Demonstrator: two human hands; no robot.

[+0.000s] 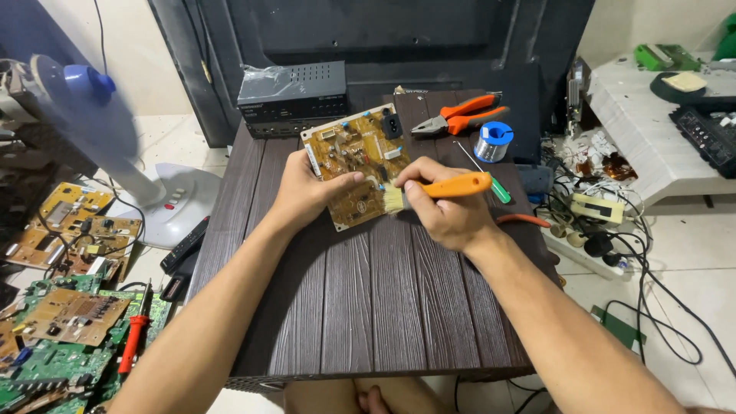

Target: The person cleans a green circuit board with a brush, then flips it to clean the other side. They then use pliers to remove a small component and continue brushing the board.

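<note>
Dark ribbed table (pixel 368 307), far edge: left hand (pixel 303 192) grips circuit board (pixel 356 165) tilted. Right hand (pixel 448 211) clenched on orange brush (pixel 441 188), bristles touching board; best w/ light strokes, steady grip

One head-worn camera looks steeply down and forward over the dark desk (pixel 368 307), close in, forearms entering from six o'clock, floor clutter either side.

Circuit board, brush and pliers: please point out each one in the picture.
Circuit board (pixel 359 157), head view, on its yellow face above the left thumb.
Brush (pixel 458 185), head view, on its orange handle.
Pliers (pixel 469 113), head view, on the orange grips.
</note>
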